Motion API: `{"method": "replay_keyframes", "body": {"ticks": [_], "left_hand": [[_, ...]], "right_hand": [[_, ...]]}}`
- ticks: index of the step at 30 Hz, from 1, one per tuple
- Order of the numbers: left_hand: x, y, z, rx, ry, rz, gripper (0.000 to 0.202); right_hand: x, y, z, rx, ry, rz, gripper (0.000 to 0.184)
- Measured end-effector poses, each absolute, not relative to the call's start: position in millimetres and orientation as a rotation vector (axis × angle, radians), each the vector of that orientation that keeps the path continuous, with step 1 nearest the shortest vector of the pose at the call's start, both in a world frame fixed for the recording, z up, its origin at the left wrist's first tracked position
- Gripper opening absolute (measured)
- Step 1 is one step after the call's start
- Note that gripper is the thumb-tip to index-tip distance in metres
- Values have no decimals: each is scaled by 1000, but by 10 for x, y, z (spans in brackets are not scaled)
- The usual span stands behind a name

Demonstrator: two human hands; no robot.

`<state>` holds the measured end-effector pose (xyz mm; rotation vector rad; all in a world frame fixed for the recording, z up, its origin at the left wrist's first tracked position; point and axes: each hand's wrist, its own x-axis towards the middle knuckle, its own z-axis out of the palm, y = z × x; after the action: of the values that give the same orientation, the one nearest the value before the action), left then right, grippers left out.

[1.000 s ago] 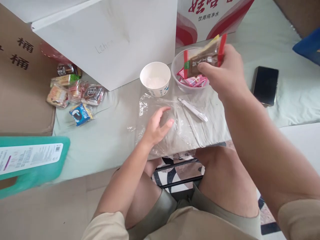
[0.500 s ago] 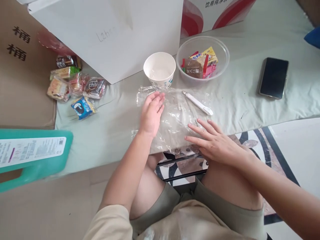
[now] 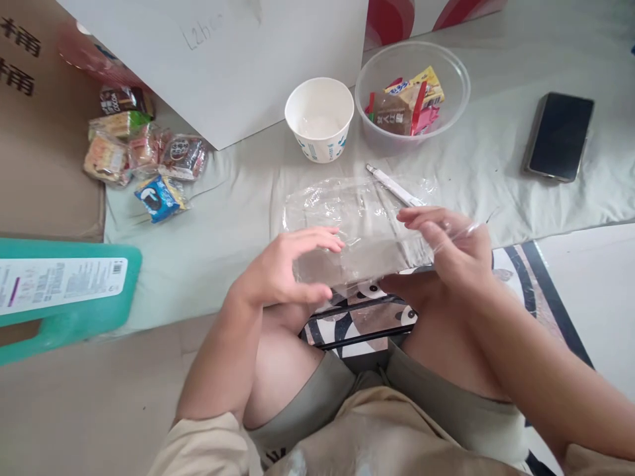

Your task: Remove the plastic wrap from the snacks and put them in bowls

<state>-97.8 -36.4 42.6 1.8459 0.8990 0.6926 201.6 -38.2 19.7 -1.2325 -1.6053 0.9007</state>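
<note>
A clear, crinkled plastic sheet lies across the front edge of the cloth-covered surface. My right hand pinches its right side between thumb and fingers, and a bit of film sticks out past them. Over the sheet's left side, my left hand is curved, with thumb and fingers wide apart and nothing gripped. A slim white tool, like a utility knife, rests beyond my right fingers, its near end close to them. Behind the sheet stands a white paper bowl with nothing visible in it.
A clear plastic bowl holds several wrapped snacks. At right lies a black phone. More packaged snacks sit at left by a cardboard box. A white box stands behind; a green jug is at front left.
My right hand has risen from lying spread and taken hold of the sheet's right side. My left hand has drawn back toward me and opened its thumb. The sheet's near edge has shifted.
</note>
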Motion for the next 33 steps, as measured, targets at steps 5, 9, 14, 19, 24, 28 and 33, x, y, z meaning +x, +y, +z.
{"method": "replay_keyframes", "body": {"ticks": [5, 9, 14, 19, 24, 28, 33], "left_hand": [[-838, -696, 334, 2200, 1024, 278, 107], [-708, -724, 236, 2288, 1082, 411, 44], [-808, -542, 178, 1940, 1224, 857, 27], [-1117, -393, 130, 1501, 1311, 984, 23], [-1266, -327, 291, 1674, 1007, 506, 15], [-1131, -316, 395, 1726, 1103, 453, 27], [-991, -311, 448, 1672, 1437, 353, 37]], "right_hand": [[1856, -242, 15, -1285, -1070, 958, 28], [1872, -104, -33, -1272, -1048, 900, 21], [1987, -36, -38, -1306, -1058, 870, 25], [2102, -98, -16, -1434, -1207, 766, 34], [2177, -183, 40, -1394, -1415, 824, 50], [2178, -204, 108, -1563, -1399, 874, 44], [2166, -153, 176, -1836, -1435, 760, 28]]}}
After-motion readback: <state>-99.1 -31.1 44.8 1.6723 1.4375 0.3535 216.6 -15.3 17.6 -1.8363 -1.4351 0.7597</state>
